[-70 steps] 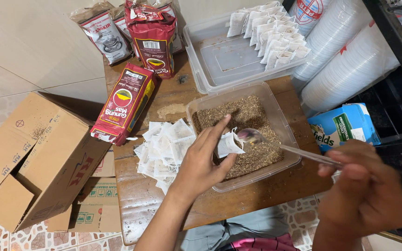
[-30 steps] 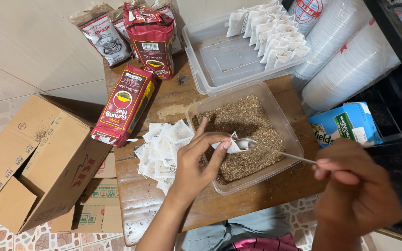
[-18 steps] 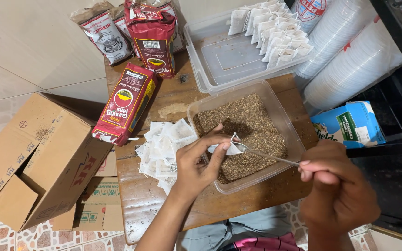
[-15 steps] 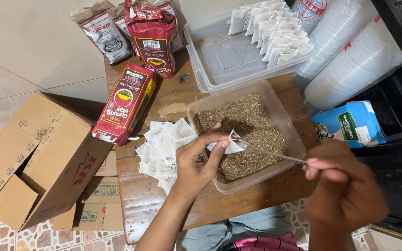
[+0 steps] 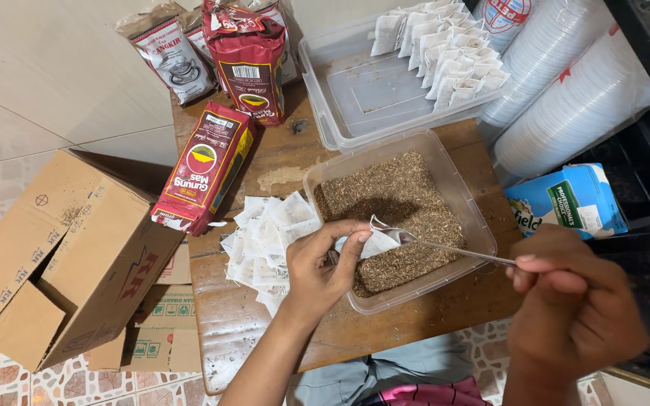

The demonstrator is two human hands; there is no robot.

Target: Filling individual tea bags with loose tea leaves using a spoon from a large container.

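1. Tiled floor [image 5: 62, 98] fills the view from nine to twelve o'clock, and on it stands a narrow wooden table [image 5: 265, 331], worn and dusted with crumbs, placed where both hands can reach everything.
2. At eight o'clock an open cardboard box [image 5: 47, 263] lies on its side against the table's edge, with flattened cartons beneath it.
3. At two o'clock, sleeves of stacked white cups [image 5: 566, 90] lean on a dark shelf; a blue-and-white carton [image 5: 566, 207] lies below them at three o'clock.
4. At one o'clock a clear tray [image 5: 385, 90] holds a row of filled white pouches [image 5: 445, 53], stood on edge, probably so they stay closed.
5. At centre, a clear tub [image 5: 475, 218] of loose brown tea leaves [image 5: 400, 203] sits nearest the hands, so spills fall back inside.
6. Red packets [image 5: 205, 165] lie and stand at eleven o'clock.
7. A heap of empty white pouches [image 5: 265, 240] lies just beside the tub at nine o'clock.
8. Left hand [image 5: 321, 263] pinches one small white pouch [image 5: 374, 242] between thumb and fingers, holding its mouth open over the tub's leaves.
9. Right hand [image 5: 573, 308], at four o'clock, is closed around the handle end of a metal spoon [image 5: 453, 250], whose bowl rests at the pouch's mouth.
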